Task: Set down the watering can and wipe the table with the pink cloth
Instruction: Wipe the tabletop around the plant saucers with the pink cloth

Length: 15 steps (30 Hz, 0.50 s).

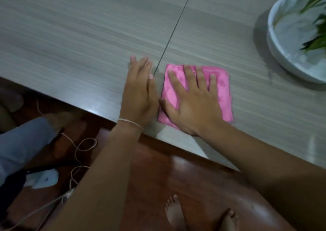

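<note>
A folded pink cloth lies flat on the grey wood-grain table, close to its front edge. My right hand presses down on the cloth with the fingers spread; it covers most of the cloth's left half. My left hand rests flat on the bare table just left of the cloth, fingers together, holding nothing. A thin string bracelet circles my left wrist. No watering can is in view.
A white pot with green leaves stands at the table's far right. A dark seam runs across the tabletop. Below the edge are a red-brown floor, my bare feet, loose cables and a white box.
</note>
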Tool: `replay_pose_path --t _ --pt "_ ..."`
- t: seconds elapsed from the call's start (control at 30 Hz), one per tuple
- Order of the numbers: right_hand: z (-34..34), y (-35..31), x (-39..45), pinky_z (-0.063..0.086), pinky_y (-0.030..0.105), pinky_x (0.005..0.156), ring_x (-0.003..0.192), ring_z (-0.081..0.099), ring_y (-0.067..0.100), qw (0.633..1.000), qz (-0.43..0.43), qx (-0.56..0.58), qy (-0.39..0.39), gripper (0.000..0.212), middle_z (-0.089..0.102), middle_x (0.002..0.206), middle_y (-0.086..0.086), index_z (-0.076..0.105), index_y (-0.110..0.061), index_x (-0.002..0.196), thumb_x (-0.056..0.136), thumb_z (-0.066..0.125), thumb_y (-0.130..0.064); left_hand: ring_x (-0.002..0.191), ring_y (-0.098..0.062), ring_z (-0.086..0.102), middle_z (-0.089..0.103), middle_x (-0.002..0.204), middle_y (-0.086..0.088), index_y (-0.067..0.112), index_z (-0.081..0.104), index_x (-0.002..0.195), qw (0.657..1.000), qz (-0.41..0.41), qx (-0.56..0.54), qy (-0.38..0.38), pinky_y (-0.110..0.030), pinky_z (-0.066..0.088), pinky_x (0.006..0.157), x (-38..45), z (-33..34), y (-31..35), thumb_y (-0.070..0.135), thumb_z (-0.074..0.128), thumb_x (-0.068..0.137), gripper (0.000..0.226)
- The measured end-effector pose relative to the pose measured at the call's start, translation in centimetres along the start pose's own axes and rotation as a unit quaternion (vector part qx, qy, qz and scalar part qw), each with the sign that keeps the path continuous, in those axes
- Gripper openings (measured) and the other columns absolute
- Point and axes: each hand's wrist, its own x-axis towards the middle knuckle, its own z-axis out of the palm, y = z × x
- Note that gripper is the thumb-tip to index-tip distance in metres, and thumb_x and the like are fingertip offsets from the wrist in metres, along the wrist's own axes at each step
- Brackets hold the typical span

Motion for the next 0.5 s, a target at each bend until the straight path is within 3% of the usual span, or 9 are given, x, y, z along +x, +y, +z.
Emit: replay_pose_path --t 0.2,0.33,0.5 --pt "-0.9 2.3 10.1 0.003 0.067 0.124 0.159 0.013 0.044 0.999 0.013 -0.023 0.019 0.079 0.013 0.174 0.016 0.013 -0.035 0.165 0.097 0.014 -0.076 0.151 -0.035 0.019 0.039 0.155 -0.018 0.000 0.044 0.145 0.998 0.006 0.056 -0.036 -0.054 0.024 0.121 0.0 0.8 -0.5 0.026 0.032 0.102 0.052" --pt "-1.5 3.7 15.2 0.005 0.068 0.125 0.158 0.013 0.044 0.999 0.031 -0.028 0.028 0.081 0.014 0.174 0.016 0.012 -0.035 0.165 0.096 0.015 -0.077 0.152 -0.031 0.019 0.035 0.158 -0.014 0.005 0.040 0.149 0.989 0.020 0.137 -0.058 -0.046 0.015 0.124 -0.2 1.1 -0.3 0.030 0.028 0.102 0.054" --pt "-2.0 4.2 18.0 0.004 0.068 0.125 0.159 0.012 0.045 0.998 0.042 -0.024 0.029 0.082 0.013 0.174 0.017 0.011 -0.034 0.165 0.096 0.015 -0.077 0.151 -0.029 0.024 0.036 0.158 -0.013 0.008 0.041 0.148 0.972 0.023 0.223 -0.065 -0.049 0.019 0.122 0.0 1.7 -0.2 0.035 0.024 0.102 0.056"
